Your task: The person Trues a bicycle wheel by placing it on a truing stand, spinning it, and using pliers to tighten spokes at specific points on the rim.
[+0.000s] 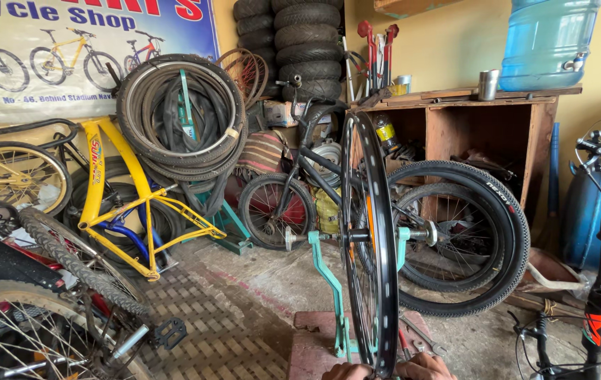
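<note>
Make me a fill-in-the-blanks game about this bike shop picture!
1. The black wheel rim stands upright in a stand painted ____.
2. The bike frame leaning at the left wall is ____.
3. The big water jug on the wooden shelf is ____.
4. Both hands, the left hand and the right hand, are at the ____ of the rim.

Missing words: green; yellow; blue; bottom
</note>
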